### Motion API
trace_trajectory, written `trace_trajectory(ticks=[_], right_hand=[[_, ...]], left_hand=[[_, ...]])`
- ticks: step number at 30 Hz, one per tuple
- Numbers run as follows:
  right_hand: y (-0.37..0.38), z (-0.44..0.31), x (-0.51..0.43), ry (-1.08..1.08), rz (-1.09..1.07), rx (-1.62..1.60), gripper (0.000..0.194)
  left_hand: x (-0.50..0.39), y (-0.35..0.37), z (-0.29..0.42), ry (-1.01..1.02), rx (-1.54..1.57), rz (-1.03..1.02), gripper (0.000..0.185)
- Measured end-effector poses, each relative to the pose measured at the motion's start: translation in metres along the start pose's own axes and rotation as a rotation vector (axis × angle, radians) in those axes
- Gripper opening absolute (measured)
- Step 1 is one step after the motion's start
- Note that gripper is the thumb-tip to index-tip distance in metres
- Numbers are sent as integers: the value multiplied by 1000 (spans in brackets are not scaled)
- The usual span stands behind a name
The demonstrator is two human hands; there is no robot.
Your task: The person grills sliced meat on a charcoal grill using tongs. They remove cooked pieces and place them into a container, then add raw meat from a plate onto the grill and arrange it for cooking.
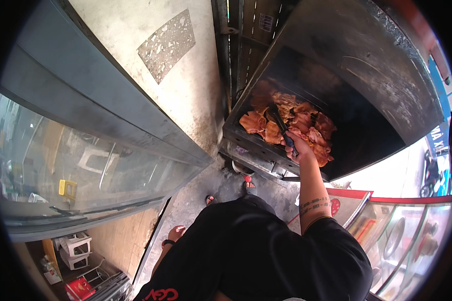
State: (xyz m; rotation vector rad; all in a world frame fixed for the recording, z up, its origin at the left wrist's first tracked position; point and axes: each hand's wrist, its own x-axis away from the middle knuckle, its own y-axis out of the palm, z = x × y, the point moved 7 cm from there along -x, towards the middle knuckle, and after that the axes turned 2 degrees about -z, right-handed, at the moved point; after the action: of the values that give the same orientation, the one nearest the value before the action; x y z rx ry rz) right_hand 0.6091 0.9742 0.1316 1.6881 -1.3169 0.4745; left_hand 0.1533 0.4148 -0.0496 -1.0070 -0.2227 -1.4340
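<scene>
Gripped in my right hand (297, 146) is a pair of dark tongs (278, 119), reaching over the meat. Their far ends are down among the pieces, and I cannot tell whether they pinch one. Several slabs of reddish marinated meat (273, 132) lie spread across the dark grate of a grill (248, 141). A few pieces near the back look browner and more cooked. My left hand (177, 232) hangs low at my side, a dark band on its wrist, away from the grill. Its fingers look loosely curled; whether it holds anything is hard to see.
A blackened metal hood (361, 67) rises over the grill. To the left stands a glass-paned grey frame (116, 124) beside a stained wall (196, 101). A glass display case (390, 225) with a red edge is close on my right. Stacked white stools (75, 250) sit at lower left.
</scene>
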Motion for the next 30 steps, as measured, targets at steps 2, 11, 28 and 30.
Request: trace_trajectory(ticks=[2, 11, 28, 30], right_hand=[[0, 8, 1, 102, -31, -6, 20], [6, 29, 2, 47, 66, 220, 22], [85, -145, 20, -591, 689, 2151, 29], [100, -149, 0, -617, 669, 2266, 26]], left_hand=[[-3, 0, -6, -44, 139, 16, 36], [-12, 6, 4, -23, 58, 31, 35], [8, 16, 3, -81, 158, 63, 37], [5, 16, 3, 18, 151, 89, 38]])
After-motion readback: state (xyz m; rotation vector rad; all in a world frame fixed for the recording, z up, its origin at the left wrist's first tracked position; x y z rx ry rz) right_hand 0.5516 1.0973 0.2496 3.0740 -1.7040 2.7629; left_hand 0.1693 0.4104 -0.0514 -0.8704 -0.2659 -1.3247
